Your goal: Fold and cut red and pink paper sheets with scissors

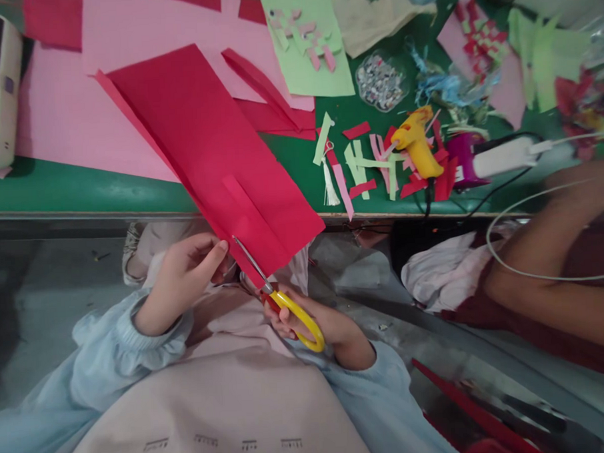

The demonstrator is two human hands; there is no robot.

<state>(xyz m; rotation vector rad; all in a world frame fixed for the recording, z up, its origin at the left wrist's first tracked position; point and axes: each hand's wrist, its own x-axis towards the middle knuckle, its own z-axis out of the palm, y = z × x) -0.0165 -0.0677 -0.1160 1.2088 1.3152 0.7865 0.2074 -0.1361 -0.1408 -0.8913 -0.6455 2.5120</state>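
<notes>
Your left hand point(191, 268) pinches the left border of the red paper sheet point(213, 137), near its lower end. Your right hand point(310, 313) is closed around the yellow-handled scissors point(266, 286), whose blades lie at that border, just beside your left fingertips. The sheet, folded along its left side, overhangs the near edge of the green table point(75, 189). To its right lie cut paper strips point(376, 162), a white tassel point(329, 185) and a yellow glue gun point(421, 144).
</notes>
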